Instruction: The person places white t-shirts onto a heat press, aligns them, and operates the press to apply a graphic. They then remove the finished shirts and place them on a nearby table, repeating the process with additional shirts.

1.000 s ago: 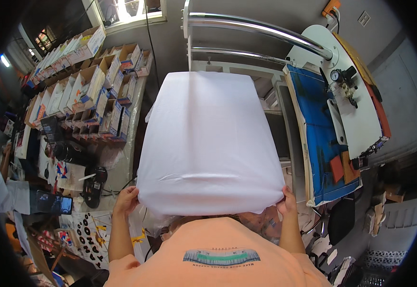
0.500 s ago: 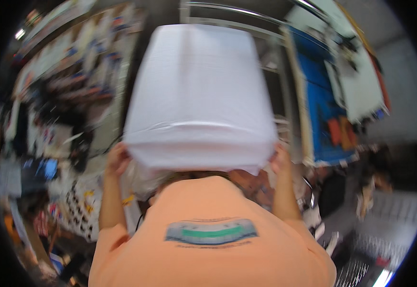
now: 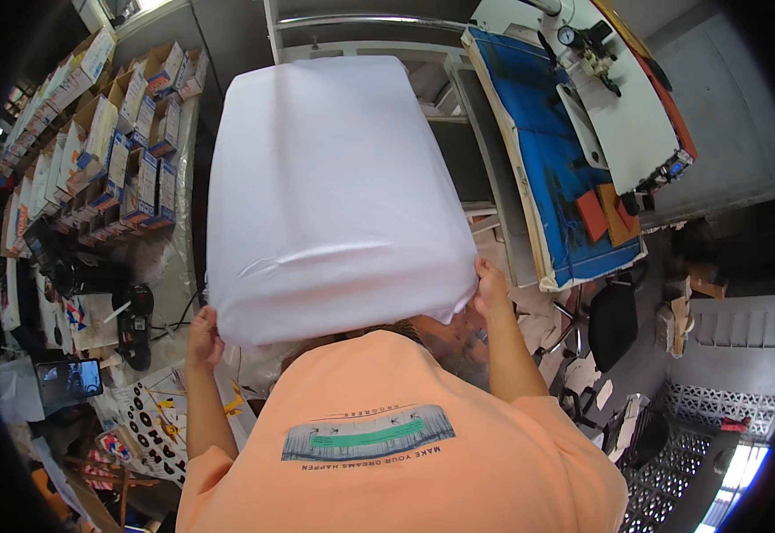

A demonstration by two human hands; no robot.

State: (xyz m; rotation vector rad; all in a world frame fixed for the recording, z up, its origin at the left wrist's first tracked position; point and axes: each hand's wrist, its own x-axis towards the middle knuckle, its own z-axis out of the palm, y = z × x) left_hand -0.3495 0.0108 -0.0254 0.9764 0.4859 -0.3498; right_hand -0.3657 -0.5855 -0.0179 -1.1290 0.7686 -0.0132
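Note:
A white cloth point(image 3: 334, 178), smooth over most of its length, lies stretched over a broad board with rounded corners in front of me. A few creases cross its near part. My left hand point(image 3: 202, 338) is closed on the cloth's edge at the near left corner. At the near right corner, my right hand point(image 3: 492, 289) pinches the edge, where the fabric bunches in small folds. The board itself is hidden under the cloth. Whether the cloth is a garment, I cannot tell.
A blue screen frame point(image 3: 529, 133) stands to the right, with two orange-brown pieces on it. Beyond it is a white machine panel with a gauge point(image 3: 568, 35). Rows of cardboard boxes point(image 3: 139, 191) fill the left. A black chair point(image 3: 614, 324) stands at the right.
The view has swung and sharpened, so the cloth sits further left and slightly tilted in the picture. Both hands still hold its near corners; the left one now appears lower.

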